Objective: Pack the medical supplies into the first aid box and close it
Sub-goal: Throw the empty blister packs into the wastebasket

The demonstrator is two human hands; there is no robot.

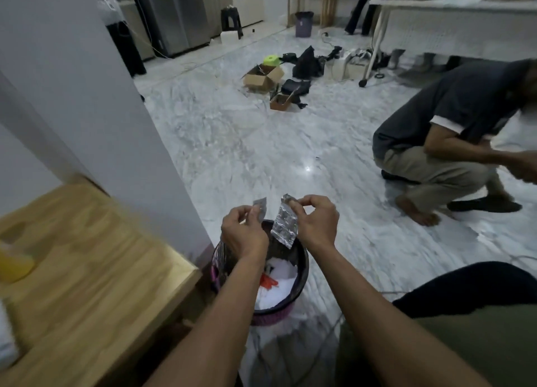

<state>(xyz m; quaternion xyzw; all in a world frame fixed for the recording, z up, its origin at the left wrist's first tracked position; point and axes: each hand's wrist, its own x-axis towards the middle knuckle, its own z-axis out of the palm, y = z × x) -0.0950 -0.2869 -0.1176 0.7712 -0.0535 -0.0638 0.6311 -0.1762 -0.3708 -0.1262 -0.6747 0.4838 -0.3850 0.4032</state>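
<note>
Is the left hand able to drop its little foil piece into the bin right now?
Probably yes. The left hand pinches the small foil piece above the open bin, with nothing between them; the right hand holds the bigger foil strip alongside.

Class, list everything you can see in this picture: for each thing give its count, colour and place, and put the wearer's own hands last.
foil blister strip: one, silver, hanging from the right hand over the bin
foil scrap: one, silver, in the left hand
waste bin: one, dark with a pink base, on the floor below the hands, white and orange rubbish inside
wooden table: one, light brown, left
cardboard boxes: two, brown, open, mid-floor
crouching person: one, dark shirt, tan trousers, right
purple bin: one, far back
left hand: one, grip pinching the scrap
right hand: one, grip pinching the strip's top
</note>
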